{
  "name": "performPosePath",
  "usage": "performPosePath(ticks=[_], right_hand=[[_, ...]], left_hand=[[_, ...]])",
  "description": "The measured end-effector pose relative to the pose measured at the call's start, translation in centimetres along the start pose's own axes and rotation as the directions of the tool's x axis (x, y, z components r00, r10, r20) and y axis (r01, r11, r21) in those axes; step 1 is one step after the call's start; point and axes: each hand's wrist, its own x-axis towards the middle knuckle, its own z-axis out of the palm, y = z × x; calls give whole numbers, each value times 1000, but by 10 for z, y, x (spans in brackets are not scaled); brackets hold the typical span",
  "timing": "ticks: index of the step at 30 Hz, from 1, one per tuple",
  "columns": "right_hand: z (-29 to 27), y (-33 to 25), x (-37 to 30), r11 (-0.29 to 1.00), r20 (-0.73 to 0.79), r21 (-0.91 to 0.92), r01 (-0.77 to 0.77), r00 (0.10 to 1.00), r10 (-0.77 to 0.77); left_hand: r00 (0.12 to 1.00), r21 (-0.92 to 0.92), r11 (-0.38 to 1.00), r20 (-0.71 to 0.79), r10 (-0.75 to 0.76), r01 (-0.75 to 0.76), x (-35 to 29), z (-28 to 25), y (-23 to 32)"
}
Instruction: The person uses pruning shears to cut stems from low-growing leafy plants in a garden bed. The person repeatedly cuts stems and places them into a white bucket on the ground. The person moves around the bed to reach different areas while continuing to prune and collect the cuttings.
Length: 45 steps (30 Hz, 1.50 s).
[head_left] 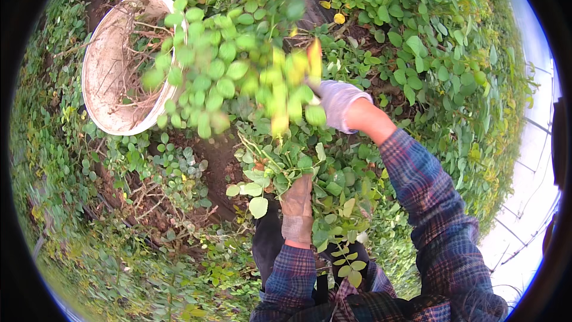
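Seen from above, at centre frame: left hand (297, 198), in a soil-stained glove, fingers curled shut around the stems of a leafy green plant (280, 170) low among the foliage, leaves spilling out to the left of the fist. Higher, just right of centre: right hand (336, 102), in a pale grey glove, closed around the stalk end of a second, larger uprooted bunch of round-leaved greenery (232, 53), lifted close to the camera and blurred, some leaves yellowing near the grip. Exact finger positions of the right hand hidden by leaves; grip clearly closed on the stems. Both forearms in blue and red plaid flannel sleeves (426, 194), entering from the lower edge, the right one stretched diagonally upward, bare wrist showing between cuff and glove. In the upper left of the frame: a round white bucket (98, 62), dirty inside, holding brown roots and dry stems, partly overlapped by the raised bunch. All around: dense low green plants (453, 42) covering the ground, with patches of dark bare soil (217, 161) between bucket and left hand. Along the right rim: pale, bright ground or sheeting, details washed out.
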Motion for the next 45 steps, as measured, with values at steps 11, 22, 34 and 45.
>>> performPosePath(ticks=[11,22,34,45], right_hand=[[63,-8,23,968,37,188,-165,986,161],[21,-2,-30,488,194,824,-286,953,231],[39,26,50,-412,437,870,-271,810,391],[36,33,29,-620,451,737,-268,879,156]], left_hand=[[991,21,998,-113,67,-65,9,-31,41],[948,-672,690,313,-62,267,-45,-126,84],[926,-941,254,124,-357,224,-77,-298,175],[925,-918,309,128,-358,247,-69,-274,208]])
